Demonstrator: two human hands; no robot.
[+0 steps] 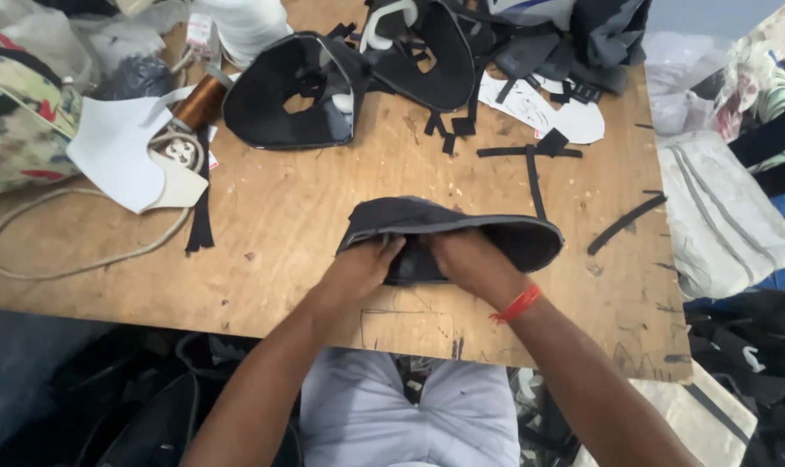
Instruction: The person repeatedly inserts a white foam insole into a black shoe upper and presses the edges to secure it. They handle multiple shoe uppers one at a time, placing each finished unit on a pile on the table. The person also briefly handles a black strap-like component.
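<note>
Left hand [362,264] closed on near edge of dark fabric piece [496,232], fingers curled into its underside. Right hand [470,259] likewise clamped on same piece just beside the left, red band [517,304] at wrist. Fabric piece resting on plywood worktop [280,216] at near centre, grey trim along its upper edge, curved end lying to the right. Farther back: two similar dark shaped pieces [280,95], loose black strips [531,169], white cut patterns [116,147], copper-coloured thread spool [201,102], pale cord [73,259] looped at left. Stacked grey material [721,216] beyond right edge of worktop.
</note>
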